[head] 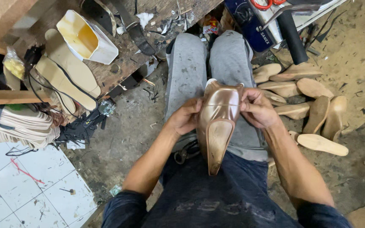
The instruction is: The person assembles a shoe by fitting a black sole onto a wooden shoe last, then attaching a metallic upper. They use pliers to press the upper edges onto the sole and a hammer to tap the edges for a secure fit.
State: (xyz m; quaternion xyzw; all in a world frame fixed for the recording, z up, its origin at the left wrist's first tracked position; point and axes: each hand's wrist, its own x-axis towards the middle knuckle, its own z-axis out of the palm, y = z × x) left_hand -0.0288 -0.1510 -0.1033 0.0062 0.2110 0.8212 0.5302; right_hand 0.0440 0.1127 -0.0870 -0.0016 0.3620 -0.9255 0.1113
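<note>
Two hands hold one glossy bronze-brown pointed-toe shoe upper stretched over a last (217,122), which we see lying sole-up on our lap, its pale tan insole facing us and the toe pointing toward our body. Our left hand (185,116) is curled closed around its left edge, fingers pressing the leather. Our right hand (256,109) grips the opposite edge near the heel, fingers folded tight. Several bare wooden lasts (305,105) lie on the floor just beside our right knee.

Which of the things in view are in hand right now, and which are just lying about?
In hand:
- bronze pointed shoe upper
- left hand
- right hand

Lying about:
- wooden lasts
- insoles
- white glue container
- red-handled scissors
</note>
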